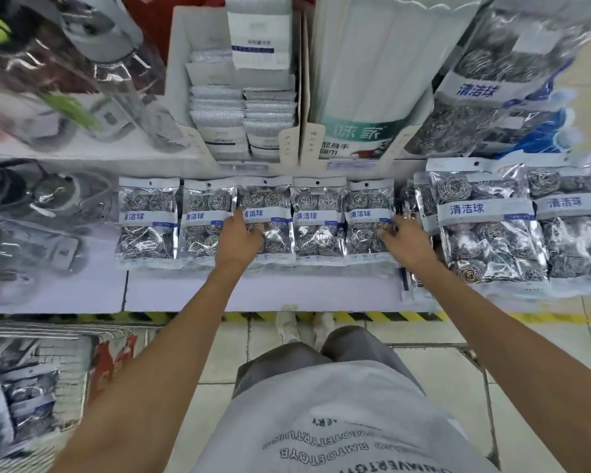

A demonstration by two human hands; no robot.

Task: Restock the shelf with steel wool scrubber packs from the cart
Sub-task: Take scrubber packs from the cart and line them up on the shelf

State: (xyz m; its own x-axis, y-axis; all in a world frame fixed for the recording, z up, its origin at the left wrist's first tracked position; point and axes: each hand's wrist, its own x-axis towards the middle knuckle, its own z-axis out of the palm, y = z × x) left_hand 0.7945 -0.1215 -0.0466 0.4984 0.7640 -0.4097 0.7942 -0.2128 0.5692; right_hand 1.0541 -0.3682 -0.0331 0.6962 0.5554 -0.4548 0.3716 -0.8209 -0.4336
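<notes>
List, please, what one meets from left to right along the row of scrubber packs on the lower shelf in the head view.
First pack → second pack → left hand on third pack → fourth pack → fifth pack → right hand → larger packs.
</notes>
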